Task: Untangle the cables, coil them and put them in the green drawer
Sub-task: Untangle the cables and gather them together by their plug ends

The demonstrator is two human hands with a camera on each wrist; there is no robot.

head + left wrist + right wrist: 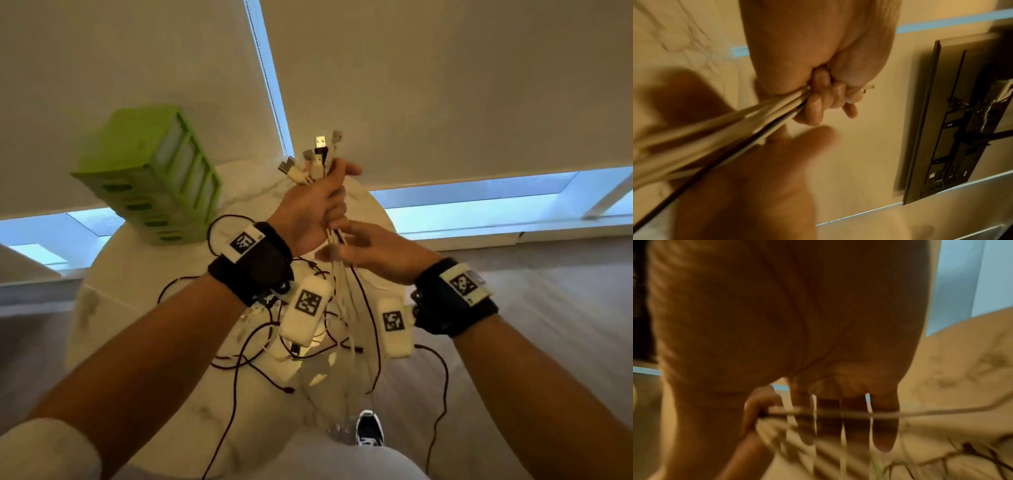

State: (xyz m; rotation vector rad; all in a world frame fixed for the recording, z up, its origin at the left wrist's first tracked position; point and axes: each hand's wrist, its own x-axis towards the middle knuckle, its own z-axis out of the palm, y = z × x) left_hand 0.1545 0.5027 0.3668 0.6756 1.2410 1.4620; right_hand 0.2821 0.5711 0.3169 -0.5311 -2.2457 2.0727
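Observation:
My left hand (pixel 313 205) is raised above the table and grips a bundle of white and dark cables (pixel 320 161), with several USB plugs sticking up out of the fist. The left wrist view shows the left hand (pixel 818 104) with fingers curled tight round the cables (pixel 735 128). Just below it, my right hand (pixel 363 246) lies with straight fingers against the hanging strands. In the blurred right wrist view, a dark cable (pixel 920 413) runs across the straight fingers (pixel 882 426). The green drawer unit (pixel 150 178) stands at the table's far left, its drawers shut.
The round white marble table (pixel 130 284) carries a tangle of dark and white cable ends (pixel 239 356) under my wrists; some hang over its near edge. My shoe (pixel 369 428) is on the wooden floor. A dark wall-mounted screen (pixel 953 123) hangs at the right.

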